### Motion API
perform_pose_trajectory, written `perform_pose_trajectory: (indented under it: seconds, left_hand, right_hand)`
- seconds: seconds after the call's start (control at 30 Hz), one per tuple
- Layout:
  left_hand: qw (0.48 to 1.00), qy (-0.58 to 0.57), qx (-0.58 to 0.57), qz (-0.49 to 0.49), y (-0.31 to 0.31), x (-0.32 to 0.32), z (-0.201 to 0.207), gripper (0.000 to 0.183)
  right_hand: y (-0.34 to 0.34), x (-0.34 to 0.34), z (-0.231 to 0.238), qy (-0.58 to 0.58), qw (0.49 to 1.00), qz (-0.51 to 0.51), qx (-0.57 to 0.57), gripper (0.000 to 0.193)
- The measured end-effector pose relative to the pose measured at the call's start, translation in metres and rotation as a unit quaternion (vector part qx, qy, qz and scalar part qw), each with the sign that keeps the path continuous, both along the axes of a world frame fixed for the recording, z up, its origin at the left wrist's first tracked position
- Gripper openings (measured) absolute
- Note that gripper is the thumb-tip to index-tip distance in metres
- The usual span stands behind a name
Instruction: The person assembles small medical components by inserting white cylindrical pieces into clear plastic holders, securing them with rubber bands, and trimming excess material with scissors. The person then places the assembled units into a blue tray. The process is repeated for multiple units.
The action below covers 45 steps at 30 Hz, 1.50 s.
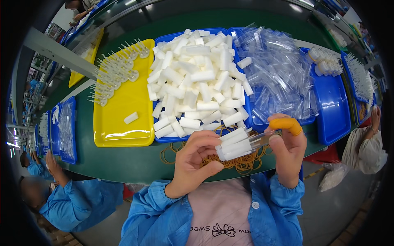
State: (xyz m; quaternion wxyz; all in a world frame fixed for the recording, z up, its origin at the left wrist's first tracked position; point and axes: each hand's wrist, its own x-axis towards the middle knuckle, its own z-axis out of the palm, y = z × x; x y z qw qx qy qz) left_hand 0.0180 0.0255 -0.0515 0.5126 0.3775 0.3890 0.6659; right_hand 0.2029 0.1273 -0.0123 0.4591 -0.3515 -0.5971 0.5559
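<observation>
In front of my chest I hold a bundle of several white sticks with clear plastic ends (234,144), tilted up to the right. My left hand (192,159) is closed around its white end, with the thumb below and the fingers above. My right hand (290,149) pinches the clear end between thumb and index finger. An orange finger cot (286,124) covers that index finger. How the white and clear parts join is too small to tell. Beneath the bundle, a heap of tan rubber bands (243,165) lies on the green table, partly hidden by my hands.
A blue tray heaped with white foam blocks (197,78) stands ahead. Left of it, a yellow tray (119,117) carries white stemmed parts (116,69) and one loose block (131,118). Clear plastic sleeves (279,69) fill the tray at right, beside another blue tray (332,108). Co-workers sit on both sides.
</observation>
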Motion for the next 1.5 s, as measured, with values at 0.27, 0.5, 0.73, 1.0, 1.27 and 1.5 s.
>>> perform_pose_trajectory:
  seconds: [0.27, 0.5, 0.73, 1.0, 1.27, 1.5]
  left_hand:
    - [0.996, -0.076, -0.038, -0.027, 0.003, 0.003, 0.012, 0.035]
    - [0.997, -0.066, 0.017, -0.039, -0.001, 0.005, 0.007, 0.037]
    - [0.994, -0.101, -0.010, -0.042, 0.001, 0.001, 0.008, 0.037]
    - [0.995, -0.096, -0.018, 0.026, -0.003, -0.014, 0.007, 0.036]
    - [0.993, -0.106, -0.030, 0.046, -0.004, -0.012, 0.010, 0.036]
    - [0.995, -0.081, -0.014, 0.055, -0.004, -0.013, 0.007, 0.037]
  right_hand:
    - [-0.006, -0.002, -0.004, -0.003, 0.996, -0.002, 0.086, 0.019]
    - [-0.022, -0.005, -0.005, -0.037, 0.988, 0.015, 0.152, 0.019]
    - [-0.019, -0.008, -0.008, -0.054, 0.984, 0.023, 0.167, 0.020]
    - [0.043, 0.002, -0.001, -0.323, 0.913, -0.022, 0.249, 0.016]
    - [0.053, -0.017, -0.021, -0.590, 0.711, -0.005, 0.382, 0.019]
    - [0.033, -0.005, -0.006, -0.152, 0.980, -0.070, 0.104, 0.025]
